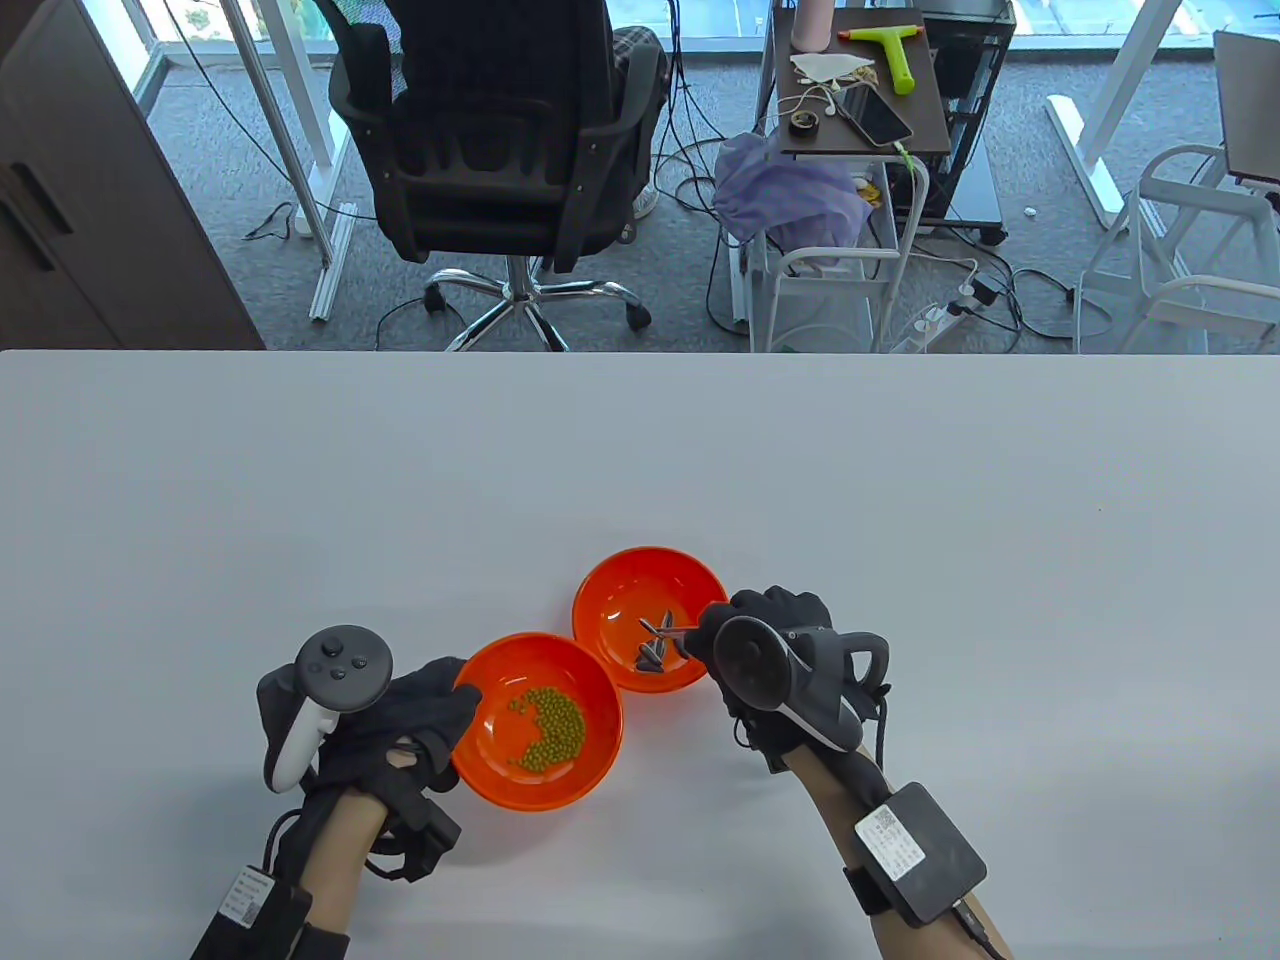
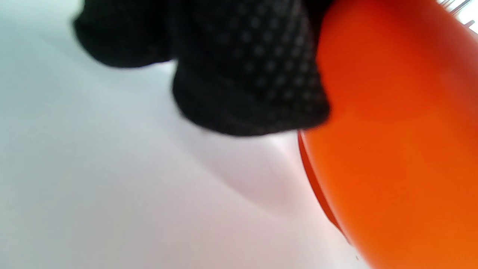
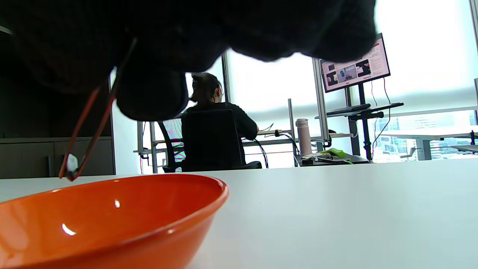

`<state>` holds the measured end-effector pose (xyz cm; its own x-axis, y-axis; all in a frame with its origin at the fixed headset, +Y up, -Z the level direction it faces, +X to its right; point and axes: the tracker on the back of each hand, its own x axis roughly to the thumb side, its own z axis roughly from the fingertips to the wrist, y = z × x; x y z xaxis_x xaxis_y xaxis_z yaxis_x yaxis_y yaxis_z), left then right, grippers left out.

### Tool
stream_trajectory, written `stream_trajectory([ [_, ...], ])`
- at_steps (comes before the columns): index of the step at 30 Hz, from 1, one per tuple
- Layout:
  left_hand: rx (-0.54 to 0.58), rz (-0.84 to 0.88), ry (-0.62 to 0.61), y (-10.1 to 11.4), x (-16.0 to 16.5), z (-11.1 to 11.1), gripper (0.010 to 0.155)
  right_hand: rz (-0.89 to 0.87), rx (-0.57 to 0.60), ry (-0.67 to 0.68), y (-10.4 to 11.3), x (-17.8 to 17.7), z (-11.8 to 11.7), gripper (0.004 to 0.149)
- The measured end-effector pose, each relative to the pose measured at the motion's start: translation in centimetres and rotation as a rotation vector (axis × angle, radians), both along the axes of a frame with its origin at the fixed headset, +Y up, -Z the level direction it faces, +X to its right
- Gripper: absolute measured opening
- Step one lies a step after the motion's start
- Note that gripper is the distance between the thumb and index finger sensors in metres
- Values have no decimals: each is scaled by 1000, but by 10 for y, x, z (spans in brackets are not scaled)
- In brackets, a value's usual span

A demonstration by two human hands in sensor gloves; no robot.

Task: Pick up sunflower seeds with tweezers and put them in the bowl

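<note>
- White counter (image 1: 640, 460), plain matte top; gray carpet floor beyond its far edge.
- Room: black office chair (image 1: 495, 130) far center, white cart (image 1: 850, 200) far right with a dark top carrying a green squeegee (image 1: 893, 50), a phone (image 1: 878, 113), a tape roll and earphones; a purple cloth (image 1: 785, 190) hangs off it. Power strip and cables on the floor.
- Right wrist view: a person in black (image 3: 218, 116) sits at a far desk, back turned; monitor (image 3: 354, 69) on a stand, pink bottle (image 3: 303, 136), bright windows.
- Two orange bowls touching rim to rim, near center. Near-left bowl (image 1: 537, 720) holds green peas (image 1: 548, 728); far-right bowl (image 1: 650, 617) holds sunflower seeds (image 1: 655, 645).
- Left hand (image 1: 400, 725) grips the near-left bowl's left rim, thumb over the edge; left wrist view shows fingers (image 2: 246, 74) against the bowl's outer wall.
- Right hand (image 1: 775, 655) just right of the far-right bowl, clenched around tweezers (image 1: 672, 632) whose tips reach in over the seed pile.
- Right wrist view: tweezers tips pinched on one pale seed (image 3: 71, 163), just above the bowl rim.
- Labels: white sticker with a QR-type code on the right wrist box (image 1: 918, 850), white tag on the left wrist strap (image 1: 243, 893); text too small to read. Monitor content unreadable.
</note>
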<state>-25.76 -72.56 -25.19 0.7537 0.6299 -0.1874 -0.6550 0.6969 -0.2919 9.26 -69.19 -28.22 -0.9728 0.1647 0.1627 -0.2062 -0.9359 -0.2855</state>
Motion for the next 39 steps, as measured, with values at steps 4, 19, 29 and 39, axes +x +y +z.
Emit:
stream_trajectory([
  [4, 0, 2, -2, 0, 0, 0, 48, 47, -65, -7, -10, 3, -4, 35],
  [19, 7, 16, 35, -1, -4, 0, 48, 9, -126, -96, -10, 11, -9, 37],
  [29, 19, 84, 167, -10, -20, -3, 49, -53, -134, -120, -8, 17, -10, 38],
  [39, -47, 137, 332, -28, -47, -9, 51, -57, -156, -99, -10, 15, -9, 37],
])
